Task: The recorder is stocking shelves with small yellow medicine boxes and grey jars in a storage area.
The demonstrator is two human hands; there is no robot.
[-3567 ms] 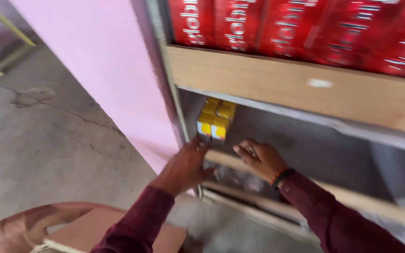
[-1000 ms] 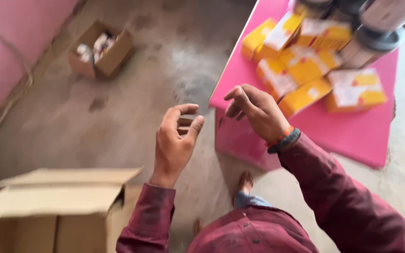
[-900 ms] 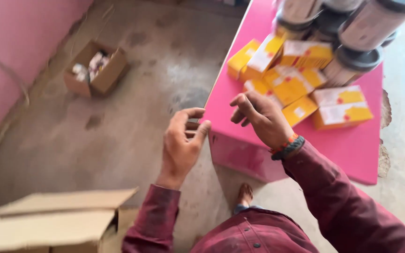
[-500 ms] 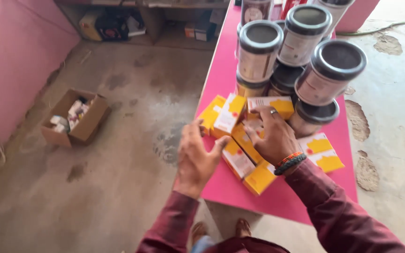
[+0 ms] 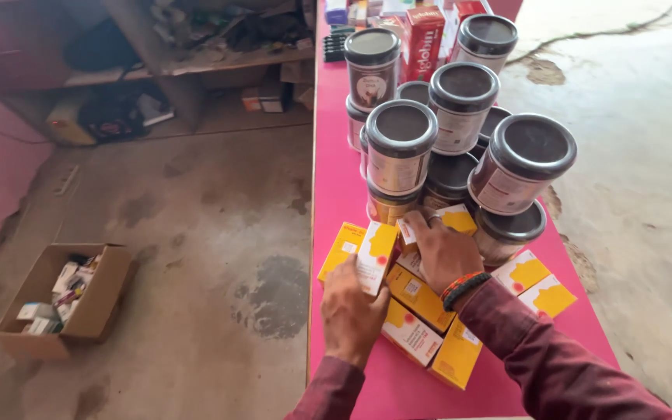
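Several small yellow-and-white cartons [image 5: 415,292] lie jumbled on a long pink table [image 5: 334,179]. My left hand [image 5: 349,313] rests on the pile's left side, its fingers against an upright carton [image 5: 376,257]. My right hand [image 5: 445,250] lies over the cartons next to the jars, fingers curled on a yellow carton [image 5: 455,218]. An orange and black band sits on that wrist. Both arms wear dark red sleeves. Behind the pile stand stacked round jars with dark lids [image 5: 460,140].
A red carton [image 5: 424,40] and other small packs stand at the table's far end. An open cardboard box with small packs [image 5: 64,299] sits on the concrete floor at left. Low shelves with clutter [image 5: 157,70] line the back wall.
I turned from a shelf of yellow cartons to the pink table. Both hands, raised and apart a second ago, came down onto the carton pile. The view drew closer to the jars.
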